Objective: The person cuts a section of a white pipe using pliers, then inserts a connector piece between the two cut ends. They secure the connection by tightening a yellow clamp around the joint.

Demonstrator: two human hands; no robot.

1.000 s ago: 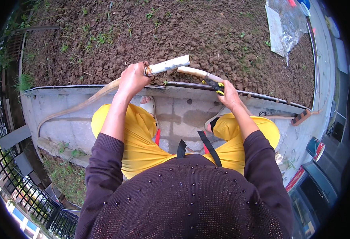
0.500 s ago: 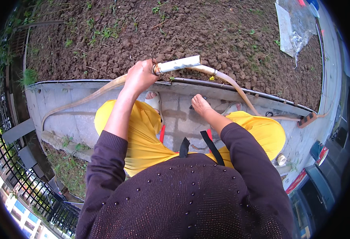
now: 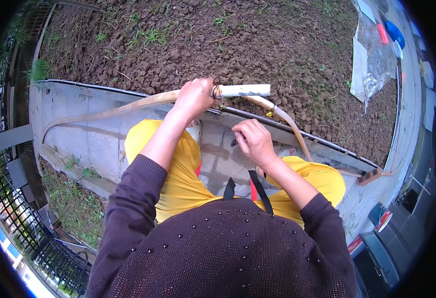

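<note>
My left hand (image 3: 195, 97) is wrapped round a tan hose (image 3: 128, 106) just behind a short white pipe (image 3: 245, 90). Thin wire or a clamp binds the joint beside my fist. The pipe's free end points right, over the soil's edge. From behind it, another length of hose (image 3: 291, 120) bends down towards the pavement. My right hand (image 3: 256, 142) hovers above the paving, apart from the pipe, with fingers curled in and thumb close to them. Whatever they may hold does not show; a small dark spot lies by the fingertips.
A bed of brown soil (image 3: 178, 49) with weeds lies ahead, behind a low concrete edge. Plastic sheeting (image 3: 377, 59) rests at its far right. A brick (image 3: 369, 177) sits by the hose on the right. Black metal fencing (image 3: 19, 208) stands left.
My left hand has shifted right with the hose and pipe. My right hand has risen and drawn back, its fingers now curled. The view has turned slightly.
</note>
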